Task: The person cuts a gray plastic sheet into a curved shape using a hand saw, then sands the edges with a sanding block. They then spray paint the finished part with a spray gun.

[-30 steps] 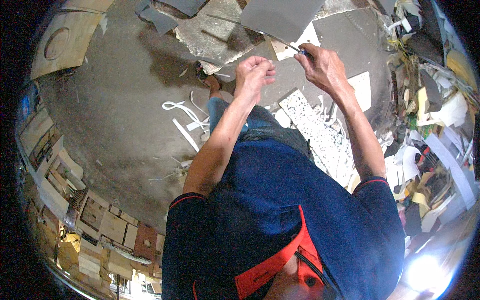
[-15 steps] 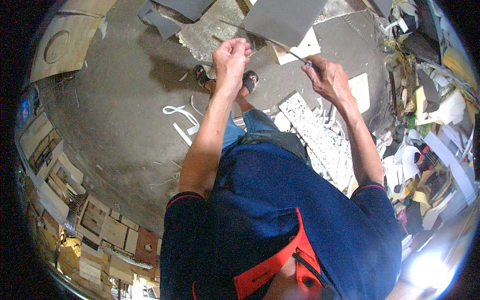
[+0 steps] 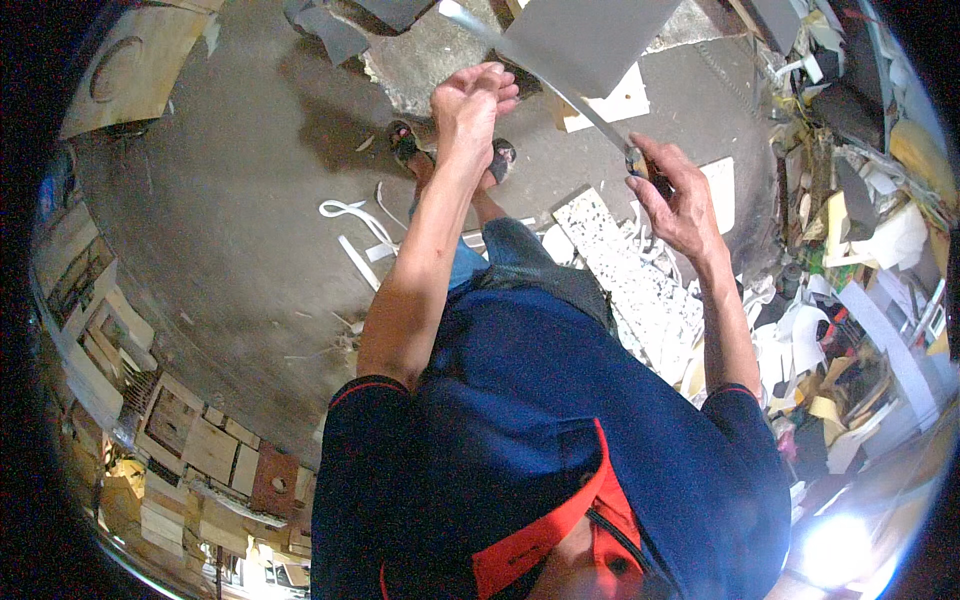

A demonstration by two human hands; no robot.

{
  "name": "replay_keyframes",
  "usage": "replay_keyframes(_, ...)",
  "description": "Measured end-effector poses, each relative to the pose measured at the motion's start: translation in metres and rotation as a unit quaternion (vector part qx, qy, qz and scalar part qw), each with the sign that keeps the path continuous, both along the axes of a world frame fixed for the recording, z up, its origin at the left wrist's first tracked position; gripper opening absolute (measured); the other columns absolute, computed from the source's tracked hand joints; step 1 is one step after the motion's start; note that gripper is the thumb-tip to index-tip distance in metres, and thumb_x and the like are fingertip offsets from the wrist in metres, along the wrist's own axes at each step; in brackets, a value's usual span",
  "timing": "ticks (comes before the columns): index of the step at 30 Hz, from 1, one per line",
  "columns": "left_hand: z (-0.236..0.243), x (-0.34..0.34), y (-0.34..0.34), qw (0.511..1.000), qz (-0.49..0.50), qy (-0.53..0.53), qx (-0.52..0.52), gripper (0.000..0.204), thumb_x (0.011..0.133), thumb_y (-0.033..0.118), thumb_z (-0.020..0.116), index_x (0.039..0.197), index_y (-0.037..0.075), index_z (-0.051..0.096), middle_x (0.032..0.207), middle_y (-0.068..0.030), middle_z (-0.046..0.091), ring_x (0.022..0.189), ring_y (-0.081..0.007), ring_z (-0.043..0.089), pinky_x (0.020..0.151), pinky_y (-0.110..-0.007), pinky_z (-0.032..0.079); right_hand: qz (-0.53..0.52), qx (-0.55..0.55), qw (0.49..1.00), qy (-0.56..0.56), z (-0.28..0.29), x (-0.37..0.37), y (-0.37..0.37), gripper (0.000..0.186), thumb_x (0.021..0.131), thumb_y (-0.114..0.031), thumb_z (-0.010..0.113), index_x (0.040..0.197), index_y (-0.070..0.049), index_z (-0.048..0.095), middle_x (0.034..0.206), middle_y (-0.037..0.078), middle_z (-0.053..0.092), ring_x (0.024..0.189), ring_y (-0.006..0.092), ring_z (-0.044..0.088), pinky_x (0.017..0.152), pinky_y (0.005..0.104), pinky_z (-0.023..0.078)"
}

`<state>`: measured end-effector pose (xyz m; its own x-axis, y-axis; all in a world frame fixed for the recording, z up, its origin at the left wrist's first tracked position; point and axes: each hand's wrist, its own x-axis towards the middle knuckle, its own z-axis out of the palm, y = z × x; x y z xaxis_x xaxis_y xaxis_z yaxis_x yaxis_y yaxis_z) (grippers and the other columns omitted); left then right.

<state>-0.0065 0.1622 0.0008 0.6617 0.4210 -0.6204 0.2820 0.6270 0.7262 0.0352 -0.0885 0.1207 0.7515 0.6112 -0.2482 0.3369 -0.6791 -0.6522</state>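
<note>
My right hand (image 3: 680, 195) grips the dark handle of a long, narrow knife (image 3: 585, 108). Its shiny blade slants up and left across the front of a grey sheet (image 3: 595, 40), and the far end is smeared by motion. Left of the blade, my left hand (image 3: 472, 105) is raised with its fingers curled in and the thumb pressed against them. Anything inside those fingers is hidden. Under the grey sheet sticks out a pale block (image 3: 610, 103). A rough, mottled grey slab (image 3: 400, 75) lies behind my left hand.
By my legs a speckled white strip (image 3: 625, 265) lies among white scraps (image 3: 690, 330). Curled white offcuts (image 3: 355, 225) are on the floor to the left. Mixed scrap (image 3: 830, 330) is heaped along the right. Wooden panels (image 3: 205, 445) line the lower left.
The knife has turned so its flat side now shows, and its handle has moved slightly right and down with my right hand. My left hand has risen a little, fingers curled.
</note>
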Motion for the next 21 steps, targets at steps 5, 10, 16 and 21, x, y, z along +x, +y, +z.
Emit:
replay_keyframes(5, -0.004, 0.015, 0.003, 0.999, -0.035, -0.008, 0.008, 0.025, 0.092, 0.017, 0.072, 0.105, -0.003, 0.065, 0.096, -0.0141, 0.070, 0.083, -0.0221, 0.071, 0.070, -0.032, 0.061, -0.026, -0.066, 0.996, -0.060, -0.009, -0.002, -0.005, 0.042, 0.084, -0.016, 0.078, 0.120, -0.003, 0.060, 0.092, 0.015, 0.065, 0.079, 0.0238, 0.065, 0.069, 0.0372, 0.053)
replay_keyframes(10, -0.002, 0.017, 0.005, 0.998, -0.038, -0.005, 0.041, 0.022, 0.091, 0.014, 0.072, 0.103, -0.003, 0.066, 0.093, -0.0124, 0.070, 0.079, -0.0195, 0.071, 0.066, -0.030, 0.059, -0.026, -0.178, 0.984, -0.007, -0.019, -0.022, 0.005, 0.048, 0.088, -0.015, 0.075, 0.130, -0.007, 0.052, 0.101, 0.017, 0.071, 0.090, 0.0283, 0.073, 0.072, 0.0395, 0.059)
replay_keyframes(16, -0.001, 0.017, 0.009, 0.998, -0.037, -0.017, 0.046, 0.017, 0.090, 0.010, 0.070, 0.100, -0.003, 0.067, 0.088, -0.0102, 0.070, 0.075, -0.0174, 0.069, 0.061, -0.028, 0.057, 0.016, -0.194, 0.975, -0.109, -0.022, -0.042, 0.018, 0.037, 0.097, -0.018, 0.064, 0.132, -0.013, 0.055, 0.092, 0.013, 0.067, 0.081, 0.0284, 0.069, 0.065, 0.0412, 0.057)
replay_keyframes(21, -0.005, 0.016, 0.011, 0.997, -0.053, -0.024, 0.056, 0.014, 0.090, 0.011, 0.070, 0.100, 0.001, 0.066, 0.091, -0.0086, 0.071, 0.078, -0.0182, 0.070, 0.066, -0.030, 0.059, 0.026, -0.189, 0.975, -0.115, -0.022, -0.036, 0.014, 0.035, 0.097, -0.018, 0.063, 0.132, -0.014, 0.056, 0.089, 0.011, 0.065, 0.077, 0.0275, 0.068, 0.064, 0.0404, 0.057)
